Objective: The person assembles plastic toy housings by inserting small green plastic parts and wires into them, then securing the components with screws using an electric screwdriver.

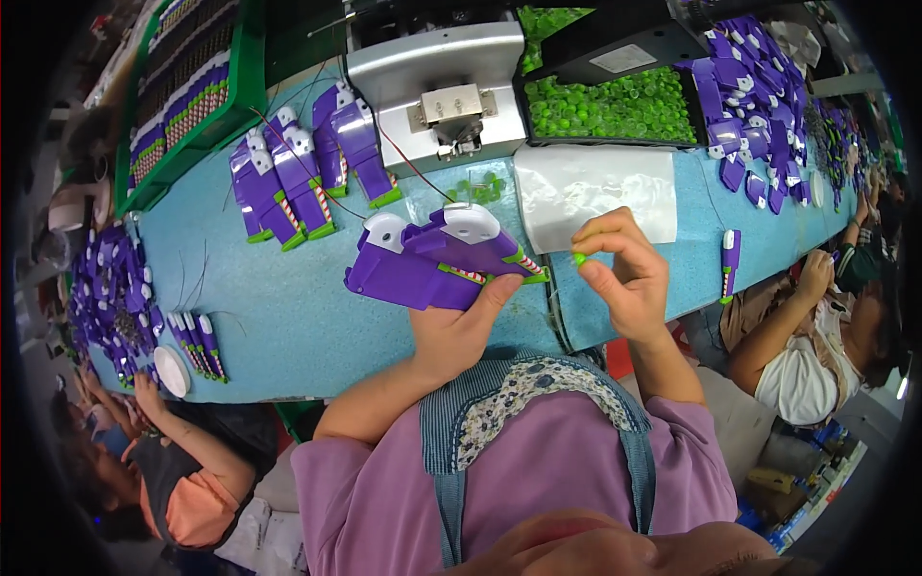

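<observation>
My left hand point(449, 338) is closed round two flat purple plastic housings point(396, 271) with white rounded ends, bright green tips and red-and-white striped strips. Thin wires run from their white ends. The thumb presses on the nearer side by the green tips. To the right, my right hand point(629, 278) pinches a small bright green plastic piece point(579, 259) between thumb and forefinger, a short way from the housings and not touching them. Just beyond the housings, several loose green pieces point(477, 187) lie on the blue table mat point(288, 350).
A metal machine point(434, 77) stands ahead, beside a black tray of green pieces point(615, 108). A white plastic sheet point(595, 197) lies before the tray. Several wired housings point(274, 178) rest left, near a green crate point(123, 182). Purple piles point(754, 96) and co-workers flank both sides.
</observation>
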`<act>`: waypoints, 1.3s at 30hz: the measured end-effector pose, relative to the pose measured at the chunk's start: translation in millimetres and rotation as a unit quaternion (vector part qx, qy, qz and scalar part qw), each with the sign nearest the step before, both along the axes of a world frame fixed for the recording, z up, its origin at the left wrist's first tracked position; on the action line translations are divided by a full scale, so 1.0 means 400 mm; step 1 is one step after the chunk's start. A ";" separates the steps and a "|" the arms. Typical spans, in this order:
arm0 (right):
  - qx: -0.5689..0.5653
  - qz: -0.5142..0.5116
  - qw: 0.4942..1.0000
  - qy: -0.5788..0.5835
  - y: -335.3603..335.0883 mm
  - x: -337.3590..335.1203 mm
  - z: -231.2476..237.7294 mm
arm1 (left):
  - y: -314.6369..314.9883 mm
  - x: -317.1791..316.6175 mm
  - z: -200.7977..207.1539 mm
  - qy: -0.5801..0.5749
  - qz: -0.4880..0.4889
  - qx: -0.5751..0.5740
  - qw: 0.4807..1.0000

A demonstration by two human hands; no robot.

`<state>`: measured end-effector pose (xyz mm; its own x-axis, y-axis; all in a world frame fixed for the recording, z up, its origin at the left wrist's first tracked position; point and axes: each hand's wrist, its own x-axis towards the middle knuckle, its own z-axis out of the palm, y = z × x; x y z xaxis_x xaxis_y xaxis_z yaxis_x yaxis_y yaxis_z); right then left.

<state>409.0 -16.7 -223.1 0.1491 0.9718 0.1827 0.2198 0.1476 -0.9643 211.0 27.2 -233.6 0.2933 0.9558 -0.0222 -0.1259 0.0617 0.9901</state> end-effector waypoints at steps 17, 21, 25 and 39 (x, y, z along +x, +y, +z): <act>-0.069 0.060 0.994 0.062 0.002 -0.055 -0.040 | -0.013 -0.007 -0.007 0.012 0.011 -0.046 0.999; -0.065 0.084 0.994 0.038 0.038 -0.070 -0.046 | 0.007 -0.048 -0.013 0.080 -0.008 0.016 0.997; -0.010 0.057 0.994 -0.098 0.138 -0.069 -0.047 | 0.046 -0.118 -0.025 -0.179 -0.010 -0.189 0.965; 0.100 0.034 0.949 -0.296 0.199 -0.062 -0.094 | 0.270 -0.350 -0.056 0.512 0.300 0.131 0.794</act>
<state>384.3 63.0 -260.8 -0.0994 0.9126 0.3966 0.6980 0.3480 -0.6258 71.2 135.0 -256.0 -0.2599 0.9282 0.2664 0.8250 0.0701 0.5608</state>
